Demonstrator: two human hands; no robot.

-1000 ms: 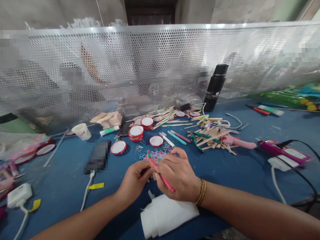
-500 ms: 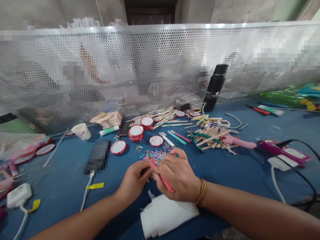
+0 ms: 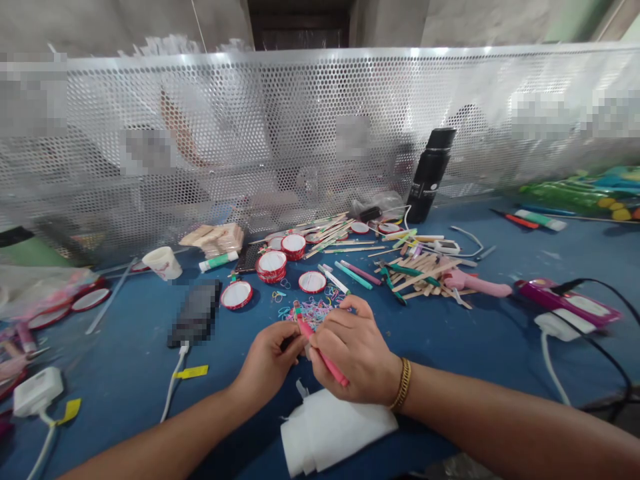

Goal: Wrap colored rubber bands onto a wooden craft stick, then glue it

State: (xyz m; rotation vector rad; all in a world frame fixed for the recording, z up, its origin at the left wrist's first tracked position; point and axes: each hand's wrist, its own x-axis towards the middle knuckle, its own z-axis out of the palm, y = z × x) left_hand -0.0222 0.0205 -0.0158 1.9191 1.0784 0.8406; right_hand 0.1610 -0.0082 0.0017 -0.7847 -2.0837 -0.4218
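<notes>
My right hand (image 3: 353,350), with a gold bracelet at the wrist, is closed around a pink pen (image 3: 333,367) that slants up to the left. My left hand (image 3: 273,353) is pinched close beside it, fingertips near the pen's upper part; what lies between them is mostly hidden. A small green-and-brown banded tip (image 3: 298,309) shows at the pen's top end, and I cannot tell if it belongs to the pen. Just beyond both hands lies a heap of tiny coloured elastic bands (image 3: 313,311). A folded white cloth (image 3: 340,430) rests below my right hand.
Red-rimmed round discs (image 3: 313,281), several markers (image 3: 357,274) and a pile of wooden sticks (image 3: 420,273) lie farther back. A phone (image 3: 195,313) on a cable is at left. A black bottle (image 3: 431,177) stands before a perforated metal screen (image 3: 300,127).
</notes>
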